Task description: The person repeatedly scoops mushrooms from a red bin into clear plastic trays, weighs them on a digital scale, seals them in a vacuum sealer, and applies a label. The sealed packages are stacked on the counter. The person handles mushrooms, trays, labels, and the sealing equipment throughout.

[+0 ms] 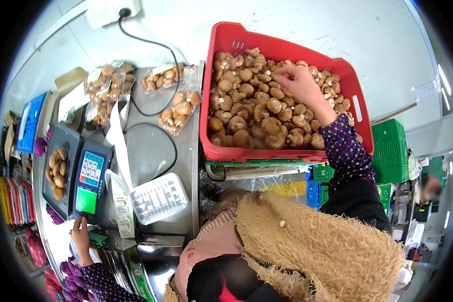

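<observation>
My right hand (298, 84) reaches over a red plastic crate (287, 44) heaped with brown shiitake mushrooms (256, 108). Its fingers are bent together at a mushroom with a pale stem; the fingertips are partly hidden. At far left, my left hand (80, 236) is beside the near edge of a digital scale (88, 173) with a green display, fingers extended and fingertips at that edge, holding nothing visible. Several mushrooms (57, 173) lie on the scale's pan.
Clear bags of mushrooms (178, 111) lie on the steel table (146, 131), with a white tray (159, 198), a label strip (121, 206) and a black cable (168, 50). Green crates (390, 151) stand right. Purple produce (75, 282) sits at lower left.
</observation>
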Demonstrator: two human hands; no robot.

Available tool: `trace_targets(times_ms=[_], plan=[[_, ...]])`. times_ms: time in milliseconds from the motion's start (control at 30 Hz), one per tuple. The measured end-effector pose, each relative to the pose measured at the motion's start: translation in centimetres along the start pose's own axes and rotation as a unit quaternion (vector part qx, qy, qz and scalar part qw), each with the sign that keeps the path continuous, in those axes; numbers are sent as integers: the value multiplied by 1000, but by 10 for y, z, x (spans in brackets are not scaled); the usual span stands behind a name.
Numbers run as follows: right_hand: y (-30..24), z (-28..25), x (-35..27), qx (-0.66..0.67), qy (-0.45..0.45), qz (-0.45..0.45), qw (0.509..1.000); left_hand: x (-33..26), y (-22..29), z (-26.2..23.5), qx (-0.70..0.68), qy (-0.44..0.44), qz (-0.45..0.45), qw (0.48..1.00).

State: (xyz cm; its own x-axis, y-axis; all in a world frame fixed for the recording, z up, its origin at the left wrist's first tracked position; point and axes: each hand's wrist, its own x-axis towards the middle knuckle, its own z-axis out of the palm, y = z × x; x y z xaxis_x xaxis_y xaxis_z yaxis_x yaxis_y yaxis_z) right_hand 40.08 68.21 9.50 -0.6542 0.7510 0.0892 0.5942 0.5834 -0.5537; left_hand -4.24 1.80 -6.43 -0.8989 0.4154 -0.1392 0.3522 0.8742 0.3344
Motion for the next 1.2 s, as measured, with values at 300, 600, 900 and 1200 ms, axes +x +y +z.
trace_targets(times_ms=[300, 600, 900, 1200], plan=[[53, 17, 15, -153, -36, -42, 987, 2, 10, -10, -164, -2, -1, 986], [48, 44, 51, -285, -175, -29, 942, 3, 25, -8, -207, -12, -33, 978], [-13, 126, 62, -141, -72, -281, 946, -12, 10, -11, -192, 2, -36, 981], [-154, 75, 66, 343, -81, -168, 921, -28, 63, -17, -189, 9, -66, 980]])
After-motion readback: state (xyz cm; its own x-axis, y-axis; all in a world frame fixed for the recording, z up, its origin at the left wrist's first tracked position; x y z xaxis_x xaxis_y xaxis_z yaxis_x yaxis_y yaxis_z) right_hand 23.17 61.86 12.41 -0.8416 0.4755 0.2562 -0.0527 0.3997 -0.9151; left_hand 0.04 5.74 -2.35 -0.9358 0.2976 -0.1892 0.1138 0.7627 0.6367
